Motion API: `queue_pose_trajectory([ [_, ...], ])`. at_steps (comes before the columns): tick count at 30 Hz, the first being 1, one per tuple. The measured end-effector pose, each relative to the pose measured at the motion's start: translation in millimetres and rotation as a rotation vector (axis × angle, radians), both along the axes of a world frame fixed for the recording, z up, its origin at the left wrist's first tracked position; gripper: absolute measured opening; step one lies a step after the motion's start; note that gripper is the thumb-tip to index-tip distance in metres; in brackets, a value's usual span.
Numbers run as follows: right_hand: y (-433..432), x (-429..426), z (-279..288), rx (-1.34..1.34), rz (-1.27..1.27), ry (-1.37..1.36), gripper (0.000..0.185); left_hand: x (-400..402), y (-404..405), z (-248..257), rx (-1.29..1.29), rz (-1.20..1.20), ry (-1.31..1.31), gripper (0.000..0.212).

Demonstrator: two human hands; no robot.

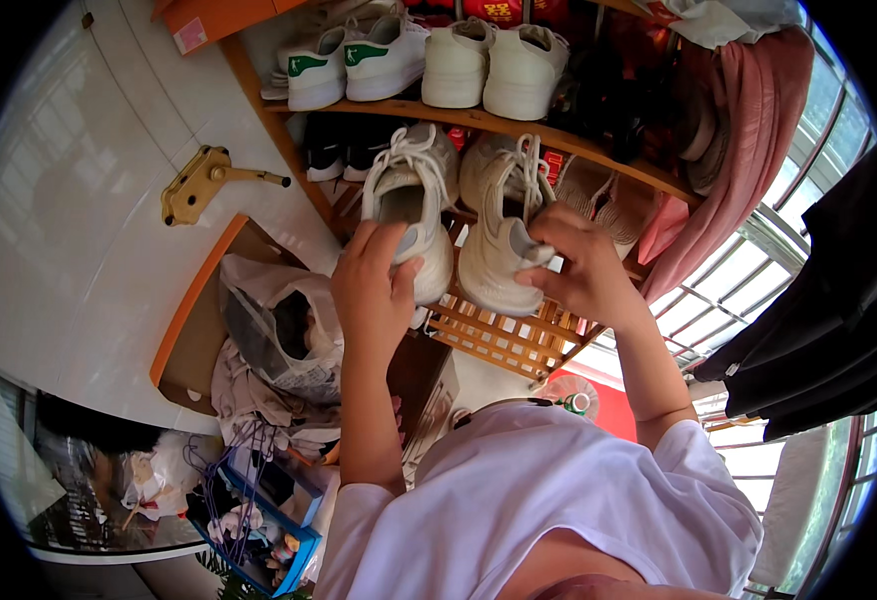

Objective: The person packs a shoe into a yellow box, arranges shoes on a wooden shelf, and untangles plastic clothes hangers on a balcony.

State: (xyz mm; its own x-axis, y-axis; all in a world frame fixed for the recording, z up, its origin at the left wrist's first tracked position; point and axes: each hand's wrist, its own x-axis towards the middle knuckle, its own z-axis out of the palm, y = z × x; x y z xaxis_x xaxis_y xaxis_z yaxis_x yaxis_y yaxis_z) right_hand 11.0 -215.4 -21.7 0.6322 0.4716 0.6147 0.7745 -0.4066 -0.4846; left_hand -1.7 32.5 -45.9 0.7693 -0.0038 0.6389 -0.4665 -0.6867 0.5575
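Note:
A pair of off-white lace-up sneakers is in front of me, toes away from me and heels toward me. My left hand (375,281) grips the heel collar of the left sneaker (433,262), thumb on the outside. On the other side, my right hand (588,264) pinches the heel tab of the right sneaker (495,262) between thumb and fingers. Both sneakers are at the lower level of a wooden slatted shoe rack (483,118); whether their soles rest fully on the slats is hidden.
White shoes with green heel patches (367,67) and plain white shoes (525,71) stand on the upper shelf. Black shoes (324,146) sit lower left. Pink cloth (765,112) hangs at the rack's right. A cardboard box (191,345) and plastic bag (281,322) lie leftward, below a brass-coloured door handle (206,180).

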Motion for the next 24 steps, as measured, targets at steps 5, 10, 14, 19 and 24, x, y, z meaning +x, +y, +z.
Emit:
queue_pose_trajectory([
  [5,19,51,-18,-0.045,-0.132,-0.053,0.039,84,3,-15,0.055,-0.067,-0.086,0.036],
  [10,31,112,-43,-0.042,-0.185,-0.088,0.039,155,1,-28,0.106,-0.077,-0.126,0.043],
  [14,40,136,-40,-0.078,-0.244,-0.034,0.039,183,7,-24,0.070,-0.112,-0.157,0.043],
  [19,54,156,-31,-0.128,-0.273,0.093,0.042,191,10,-22,0.159,-0.085,-0.228,0.043],
  [24,48,147,-42,-0.036,-0.312,-0.008,0.042,172,8,-35,0.079,-0.083,-0.238,0.040],
])
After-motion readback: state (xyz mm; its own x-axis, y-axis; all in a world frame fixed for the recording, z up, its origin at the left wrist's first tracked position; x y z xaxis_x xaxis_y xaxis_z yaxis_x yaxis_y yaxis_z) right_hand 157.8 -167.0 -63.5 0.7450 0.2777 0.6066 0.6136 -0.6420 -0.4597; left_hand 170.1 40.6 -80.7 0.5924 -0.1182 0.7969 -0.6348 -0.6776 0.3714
